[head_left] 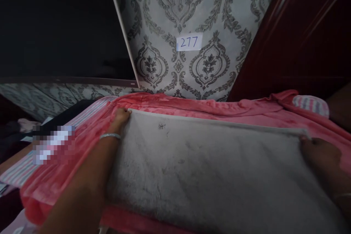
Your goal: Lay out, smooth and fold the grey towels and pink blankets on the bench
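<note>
A grey-white cloth (pixel 208 164) with dark smudges is stretched out between my two hands. My left hand (pixel 122 117) is closed on its far left corner, a pale bangle (pixel 110 136) around that wrist. At the far right corner, my right hand (pixel 322 151) grips the cloth too, dim in shadow. Beneath the cloth spreads a pink-red plush blanket (pixel 71 170), rumpled along its far side. The near part of the cloth runs out of the frame at the bottom right.
Patterned wallpaper (pixel 179 14) backs the scene, bearing a paper label (pixel 189 41) marked 277. A large dark screen (pixel 60 25) stands at the left, a dark red wooden panel (pixel 298 40) at the right. Striped fabric (pixel 311 105) shows at the right edge.
</note>
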{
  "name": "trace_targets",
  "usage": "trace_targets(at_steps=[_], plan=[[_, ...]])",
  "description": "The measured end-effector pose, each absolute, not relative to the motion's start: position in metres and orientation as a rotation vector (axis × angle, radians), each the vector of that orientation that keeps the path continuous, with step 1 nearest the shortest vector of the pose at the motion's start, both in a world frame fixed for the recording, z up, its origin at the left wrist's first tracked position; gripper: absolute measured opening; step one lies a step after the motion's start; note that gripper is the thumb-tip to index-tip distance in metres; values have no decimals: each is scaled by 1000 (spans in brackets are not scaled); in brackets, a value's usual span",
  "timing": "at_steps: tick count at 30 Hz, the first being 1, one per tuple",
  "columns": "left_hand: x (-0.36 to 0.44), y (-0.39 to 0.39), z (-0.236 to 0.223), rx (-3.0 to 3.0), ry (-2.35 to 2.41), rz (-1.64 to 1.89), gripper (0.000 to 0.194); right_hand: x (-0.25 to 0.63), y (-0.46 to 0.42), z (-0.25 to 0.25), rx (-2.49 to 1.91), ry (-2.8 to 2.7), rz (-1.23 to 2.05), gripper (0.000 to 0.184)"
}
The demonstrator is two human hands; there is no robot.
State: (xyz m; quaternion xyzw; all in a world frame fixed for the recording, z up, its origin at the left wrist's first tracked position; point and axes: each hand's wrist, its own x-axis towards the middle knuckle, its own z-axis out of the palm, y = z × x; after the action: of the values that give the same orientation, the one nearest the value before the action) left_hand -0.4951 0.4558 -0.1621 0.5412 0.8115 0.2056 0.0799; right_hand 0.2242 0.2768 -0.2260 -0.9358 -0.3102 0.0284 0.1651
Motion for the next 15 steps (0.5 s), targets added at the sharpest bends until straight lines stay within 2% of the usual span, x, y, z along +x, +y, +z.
trace_targets(at_steps=[7,15], plan=[[-482,449,-180,1654,2515,585,32,193,274,-212,-2695,-915,158,68],[-489,454,-177,1660,2516,545,38,171,272,-202,-2687,-901,111,57]])
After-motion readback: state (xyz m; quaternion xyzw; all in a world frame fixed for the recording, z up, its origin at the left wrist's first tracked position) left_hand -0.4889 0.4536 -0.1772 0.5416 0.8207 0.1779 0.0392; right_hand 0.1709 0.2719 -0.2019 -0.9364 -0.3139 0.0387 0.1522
